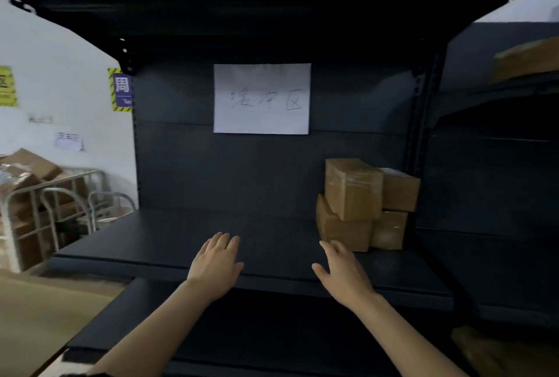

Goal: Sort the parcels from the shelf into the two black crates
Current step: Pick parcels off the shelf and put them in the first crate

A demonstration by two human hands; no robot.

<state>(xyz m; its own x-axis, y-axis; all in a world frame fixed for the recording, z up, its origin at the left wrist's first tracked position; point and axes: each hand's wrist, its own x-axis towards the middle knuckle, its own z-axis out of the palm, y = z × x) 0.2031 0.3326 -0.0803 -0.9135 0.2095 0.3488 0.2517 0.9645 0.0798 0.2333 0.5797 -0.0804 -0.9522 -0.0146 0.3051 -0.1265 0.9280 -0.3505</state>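
Both hands empty, fingers spread, left hand (217,261) and right hand (343,271) over the shelf (181,243) front; four brown parcels (363,204) stacked at right rear, so take the tilted top parcel (352,187) first, palms on opposite faces; crates unseen.

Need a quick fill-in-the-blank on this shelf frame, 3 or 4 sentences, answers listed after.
1. The cardboard parcels are stacked at the ____ end of the shelf.
2. Both hands, left hand and right hand, are ____ and hold nothing.
3. The hand nearer the parcels is the ____ one.
4. A white ____ sheet with handwriting hangs on the shelf's back panel.

Answers: right; open; right; paper
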